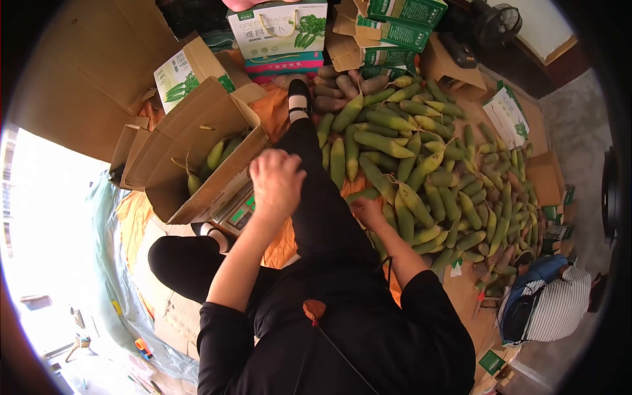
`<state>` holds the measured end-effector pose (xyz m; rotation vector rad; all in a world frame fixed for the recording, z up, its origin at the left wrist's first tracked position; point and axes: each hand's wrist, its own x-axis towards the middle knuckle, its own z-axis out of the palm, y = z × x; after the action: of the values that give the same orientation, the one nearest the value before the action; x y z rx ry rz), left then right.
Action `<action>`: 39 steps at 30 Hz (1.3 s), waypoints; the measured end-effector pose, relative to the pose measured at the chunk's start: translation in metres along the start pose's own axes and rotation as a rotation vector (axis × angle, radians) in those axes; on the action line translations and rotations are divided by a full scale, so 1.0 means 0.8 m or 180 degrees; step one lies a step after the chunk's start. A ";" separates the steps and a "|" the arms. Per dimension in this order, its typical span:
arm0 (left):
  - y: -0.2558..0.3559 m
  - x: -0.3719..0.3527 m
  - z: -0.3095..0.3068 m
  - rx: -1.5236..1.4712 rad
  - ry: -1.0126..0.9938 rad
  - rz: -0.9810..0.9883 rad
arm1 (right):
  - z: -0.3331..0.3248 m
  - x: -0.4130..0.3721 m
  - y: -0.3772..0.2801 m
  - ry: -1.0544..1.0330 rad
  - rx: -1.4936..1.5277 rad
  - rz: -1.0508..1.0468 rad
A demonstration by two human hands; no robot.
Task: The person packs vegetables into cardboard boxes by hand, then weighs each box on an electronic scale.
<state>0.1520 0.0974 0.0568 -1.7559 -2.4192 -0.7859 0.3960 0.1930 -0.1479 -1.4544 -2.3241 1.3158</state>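
My left hand [275, 184] hovers over my leg, just right of an opened cardboard box [227, 181]. Its fingers are bent and slightly blurred, with gaps between them and nothing seen in them. Several green radishes [215, 155] lie inside that box. Under the box's near side is a scale with a green display [241, 212]. At the left edge of the radish pile [411, 197], my right hand [368, 212] has its fingers curled against a green radish [361, 195]. The fingertips are partly hidden.
Green radish cartons [280, 29] stand at the back, with more stacked boxes [395, 29] beside them. A fan [498, 25] is at the back right. Another person in a striped top [559, 306] is at the right. Clear plastic sheeting [108, 257] hangs at the left.
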 end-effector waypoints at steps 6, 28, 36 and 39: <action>0.013 -0.023 0.001 -0.0136 -0.0378 0.0615 | 0.009 0.005 0.024 -0.0037 0.0153 -0.0088; 0.044 -0.111 0.023 -0.1648 -0.2505 0.2300 | 0.009 -0.014 0.120 -0.0149 -0.0621 -0.0217; 0.006 -0.002 -0.022 0.0550 -0.0824 -0.0048 | -0.011 0.013 0.160 -0.0128 -0.0439 -0.0126; 0.024 -0.101 0.006 -0.1267 -0.1682 0.1854 | 0.021 0.032 0.227 -0.0392 0.0640 -0.0017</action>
<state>0.1995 0.0332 0.0330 -2.9432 -1.8486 -0.8353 0.4981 0.2333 -0.2953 -1.3403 -2.1868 1.6271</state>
